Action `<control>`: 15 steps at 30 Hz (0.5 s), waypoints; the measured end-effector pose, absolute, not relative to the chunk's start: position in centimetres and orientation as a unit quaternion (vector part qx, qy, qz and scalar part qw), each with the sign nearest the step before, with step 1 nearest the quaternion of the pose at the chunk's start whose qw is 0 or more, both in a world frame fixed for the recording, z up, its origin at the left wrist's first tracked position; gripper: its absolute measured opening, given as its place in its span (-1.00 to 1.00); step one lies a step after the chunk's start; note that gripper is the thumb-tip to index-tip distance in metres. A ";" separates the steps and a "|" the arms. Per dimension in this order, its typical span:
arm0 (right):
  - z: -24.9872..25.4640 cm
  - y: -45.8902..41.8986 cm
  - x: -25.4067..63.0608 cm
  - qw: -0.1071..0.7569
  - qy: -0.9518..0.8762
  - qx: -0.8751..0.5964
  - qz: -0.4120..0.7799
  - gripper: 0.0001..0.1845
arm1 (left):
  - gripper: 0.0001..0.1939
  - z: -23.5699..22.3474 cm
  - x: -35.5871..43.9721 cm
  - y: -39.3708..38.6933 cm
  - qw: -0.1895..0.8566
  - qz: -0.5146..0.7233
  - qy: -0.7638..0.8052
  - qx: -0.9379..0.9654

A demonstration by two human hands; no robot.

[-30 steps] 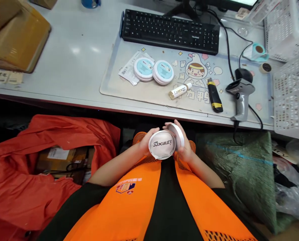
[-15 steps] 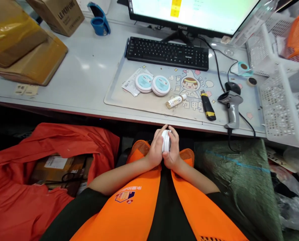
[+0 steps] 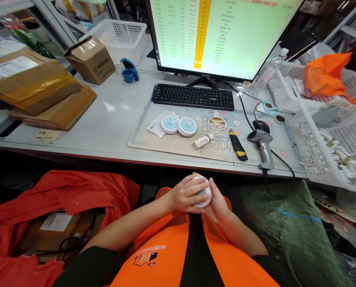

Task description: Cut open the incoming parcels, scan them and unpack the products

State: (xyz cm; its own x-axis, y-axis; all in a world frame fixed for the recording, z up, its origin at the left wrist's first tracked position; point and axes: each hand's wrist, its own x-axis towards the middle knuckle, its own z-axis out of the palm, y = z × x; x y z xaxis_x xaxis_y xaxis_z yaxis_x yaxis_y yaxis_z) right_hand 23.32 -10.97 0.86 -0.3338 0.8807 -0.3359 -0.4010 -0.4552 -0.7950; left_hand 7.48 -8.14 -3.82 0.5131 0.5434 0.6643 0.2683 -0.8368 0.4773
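Above my lap, just off the desk's front edge, both hands hold a round white jar (image 3: 207,192) with a pale blue label. My left hand (image 3: 186,195) lies across its labelled face with the fingers bent over it. My right hand (image 3: 219,202) cups the jar from the right and below; some of its fingers are hidden. Two similar jars with blue labels, one left (image 3: 170,124) and one right (image 3: 187,126), rest side by side on the desk mat (image 3: 142,137), partly over a printed paper slip (image 3: 155,129).
On the mat lie a small bottle (image 3: 203,142), a black-and-yellow utility knife (image 3: 237,145) and a barcode scanner (image 3: 262,146). Behind are a keyboard (image 3: 192,96) and monitor (image 3: 178,40). Cartons (image 3: 40,91) stand left, white baskets (image 3: 309,147) right.
The jar has turned from edge-on to showing its labelled face. My left hand has shifted over that face. The head view has tilted up, showing more of the monitor.
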 end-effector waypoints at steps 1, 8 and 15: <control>0.9 -10.8 23.5 0.434 -0.304 -0.391 0.753 -0.18 | -0.49 -3.7 7.1 -7.9 0.186 0.409 0.235 0.862; -0.6 -11.2 24.4 0.574 -0.446 -0.365 0.582 -0.25 | 0.04 -0.1 9.0 -9.4 0.315 0.456 0.406 0.726; -0.1 -9.0 24.6 0.513 -0.337 -0.389 0.687 -0.29 | -0.16 0.9 6.9 -7.0 0.131 0.400 0.190 0.887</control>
